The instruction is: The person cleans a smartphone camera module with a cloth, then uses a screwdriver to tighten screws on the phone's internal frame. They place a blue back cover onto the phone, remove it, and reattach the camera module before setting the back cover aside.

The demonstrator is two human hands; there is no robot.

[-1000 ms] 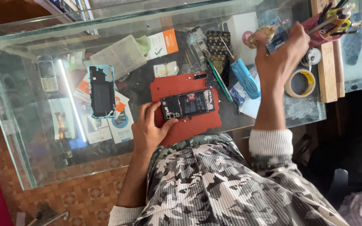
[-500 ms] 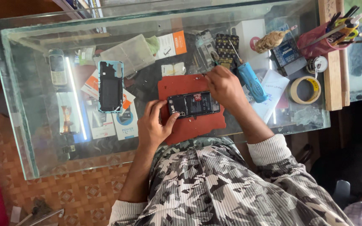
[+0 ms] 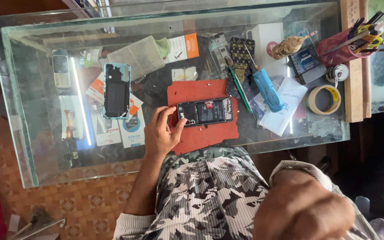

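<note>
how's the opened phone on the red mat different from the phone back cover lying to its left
The opened phone lies lengthwise across the red mat, its inner parts showing; the back cover lies lengthwise up and down on the glass table, a hollow shell with a light blue rim. The left hand touches the phone; nothing touches the cover. Both are dark, flat and rectangular.

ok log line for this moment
left hand touching opened phone | phone on red mat | right hand raised near camera, blurred

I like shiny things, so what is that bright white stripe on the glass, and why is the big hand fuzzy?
Head view: the stripe is light glaring off the glass table; the right hand is close to the camera, so it blurs, while the opened phone stays sharp.
</note>
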